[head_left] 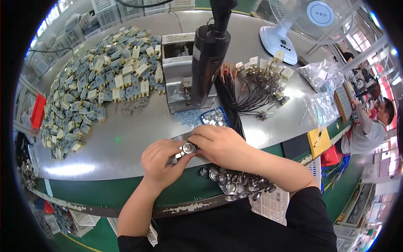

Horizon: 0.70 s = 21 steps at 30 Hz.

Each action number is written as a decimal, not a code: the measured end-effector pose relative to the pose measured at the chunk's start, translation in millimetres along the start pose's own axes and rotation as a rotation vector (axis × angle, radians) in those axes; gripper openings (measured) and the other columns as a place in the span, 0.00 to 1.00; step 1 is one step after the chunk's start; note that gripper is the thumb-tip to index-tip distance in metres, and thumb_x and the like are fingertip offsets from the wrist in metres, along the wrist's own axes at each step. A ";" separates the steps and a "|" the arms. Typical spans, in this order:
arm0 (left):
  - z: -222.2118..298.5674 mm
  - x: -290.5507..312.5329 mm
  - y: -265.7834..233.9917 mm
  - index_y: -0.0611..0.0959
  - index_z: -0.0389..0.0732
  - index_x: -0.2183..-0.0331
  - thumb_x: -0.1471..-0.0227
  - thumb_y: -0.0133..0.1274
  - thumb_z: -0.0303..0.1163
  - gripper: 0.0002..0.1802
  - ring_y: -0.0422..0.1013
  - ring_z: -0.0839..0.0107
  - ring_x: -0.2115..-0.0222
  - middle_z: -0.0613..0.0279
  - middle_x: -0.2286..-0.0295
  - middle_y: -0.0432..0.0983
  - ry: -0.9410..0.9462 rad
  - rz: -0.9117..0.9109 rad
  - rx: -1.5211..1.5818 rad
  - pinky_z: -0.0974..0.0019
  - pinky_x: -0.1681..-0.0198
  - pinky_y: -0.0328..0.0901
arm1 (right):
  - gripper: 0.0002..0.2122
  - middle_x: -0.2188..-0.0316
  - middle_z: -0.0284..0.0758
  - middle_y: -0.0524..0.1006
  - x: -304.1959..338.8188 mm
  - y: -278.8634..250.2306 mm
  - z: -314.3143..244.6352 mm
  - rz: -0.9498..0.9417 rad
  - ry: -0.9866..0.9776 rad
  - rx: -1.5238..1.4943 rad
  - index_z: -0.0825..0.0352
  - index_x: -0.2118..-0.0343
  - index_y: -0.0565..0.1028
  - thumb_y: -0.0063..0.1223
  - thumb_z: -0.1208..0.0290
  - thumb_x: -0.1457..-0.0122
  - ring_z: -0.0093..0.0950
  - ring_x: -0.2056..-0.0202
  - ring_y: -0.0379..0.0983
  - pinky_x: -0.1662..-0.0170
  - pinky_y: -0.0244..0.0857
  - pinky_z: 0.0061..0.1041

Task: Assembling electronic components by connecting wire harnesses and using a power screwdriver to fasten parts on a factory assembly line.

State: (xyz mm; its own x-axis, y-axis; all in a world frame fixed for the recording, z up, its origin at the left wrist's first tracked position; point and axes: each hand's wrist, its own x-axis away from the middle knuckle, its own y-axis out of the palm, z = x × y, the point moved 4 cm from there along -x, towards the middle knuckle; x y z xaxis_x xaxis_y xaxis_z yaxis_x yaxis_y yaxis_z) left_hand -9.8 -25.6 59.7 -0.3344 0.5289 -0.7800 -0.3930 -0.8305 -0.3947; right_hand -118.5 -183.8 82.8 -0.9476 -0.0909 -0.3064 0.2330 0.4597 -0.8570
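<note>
Here, left hand (158, 161) and right hand (220, 145), each grip pinching round metal part (188, 147) near blue tray (226, 116).

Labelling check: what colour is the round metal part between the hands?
The round metal part is silver; head view.

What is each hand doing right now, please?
Left hand: closed, holding a round metal part between thumb and fingers.
Right hand: curled at the same part; whether it grips cannot be told.
</note>
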 end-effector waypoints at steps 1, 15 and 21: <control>2.3 0.8 -1.1 0.85 0.38 0.68 0.63 0.79 0.29 0.20 0.82 0.59 0.72 0.57 0.70 0.86 0.010 -0.005 0.005 0.60 0.65 0.77 | 0.19 0.56 0.38 0.78 1.2 -0.1 -0.4 -0.001 -0.008 0.009 0.67 0.53 0.78 0.69 0.70 0.48 0.38 0.57 0.80 0.56 0.76 0.35; 9.9 5.0 13.1 0.86 0.37 0.66 0.53 0.71 0.39 0.17 0.81 0.63 0.75 0.60 0.75 0.83 -0.053 -0.188 0.257 0.58 0.60 0.78 | 0.17 0.59 0.44 0.79 31.8 -149.6 115.4 0.841 0.330 0.316 0.70 0.57 0.79 0.63 0.60 0.39 0.43 0.54 0.76 0.48 0.68 0.35; 4.8 14.9 20.5 0.85 0.39 0.69 0.54 0.70 0.36 0.13 0.76 0.69 0.81 0.66 0.81 0.79 -0.021 -0.216 0.359 0.60 0.60 0.78 | 0.25 0.38 0.50 0.67 32.5 -147.1 171.4 0.738 0.602 0.964 0.64 0.43 0.74 0.61 0.52 0.35 0.52 0.37 0.60 0.33 0.50 0.50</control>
State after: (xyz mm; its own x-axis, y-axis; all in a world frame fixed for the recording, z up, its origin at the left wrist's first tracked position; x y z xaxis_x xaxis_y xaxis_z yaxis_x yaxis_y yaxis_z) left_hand -26.9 -33.9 42.3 -0.2276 0.6910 -0.6860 -0.7285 -0.5884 -0.3510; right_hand -146.1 -405.7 127.8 -0.4259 0.4174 -0.8027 0.5483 -0.5867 -0.5960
